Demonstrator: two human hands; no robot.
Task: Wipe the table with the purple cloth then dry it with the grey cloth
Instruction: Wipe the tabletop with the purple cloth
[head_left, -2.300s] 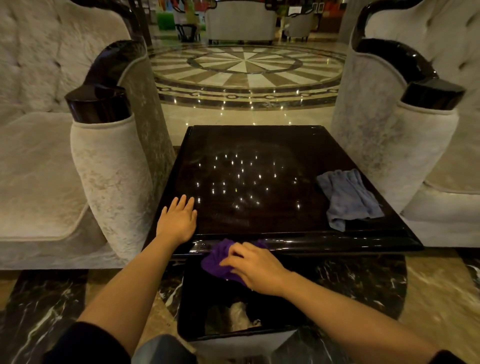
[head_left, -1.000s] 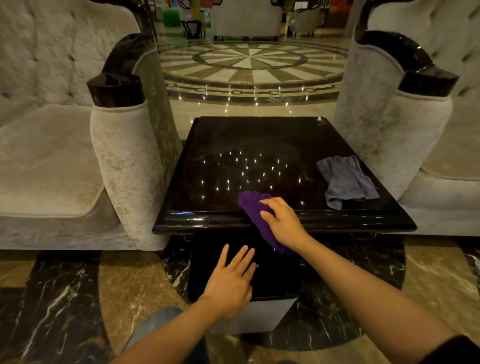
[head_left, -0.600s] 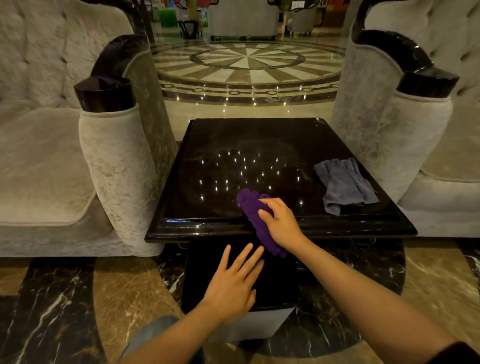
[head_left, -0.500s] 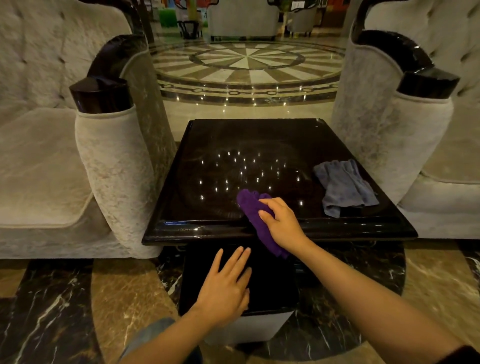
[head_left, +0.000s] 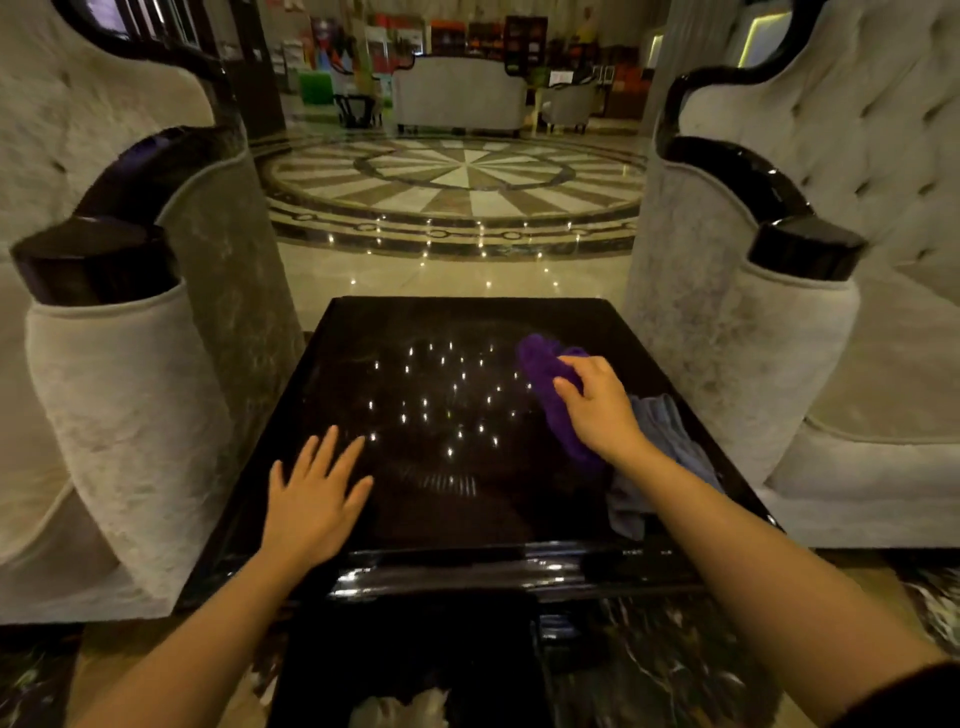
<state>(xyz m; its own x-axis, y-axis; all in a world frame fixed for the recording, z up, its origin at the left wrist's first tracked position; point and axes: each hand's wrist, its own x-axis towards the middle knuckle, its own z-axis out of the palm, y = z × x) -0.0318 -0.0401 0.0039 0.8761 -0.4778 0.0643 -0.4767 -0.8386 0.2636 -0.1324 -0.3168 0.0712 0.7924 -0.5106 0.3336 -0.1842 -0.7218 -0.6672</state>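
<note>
Two bare hands work over a glossy dark table (head_left: 415, 525) set between two pale armchairs: the right hand (head_left: 597, 410), toward the right edge, has its fingers curled down on a bunched purple cloth (head_left: 540, 364), which sticks out beyond the fingertips and trails back under the palm. The left hand (head_left: 311, 499) lies flat near the front edge, fingers spread. Beside the right wrist, the grey cloth (head_left: 660, 421) is partly hidden by the forearm.

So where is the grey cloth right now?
In the head view, the grey cloth lies on the table's right side near the front edge, partly hidden under the right hand holding the purple cloth.
</note>
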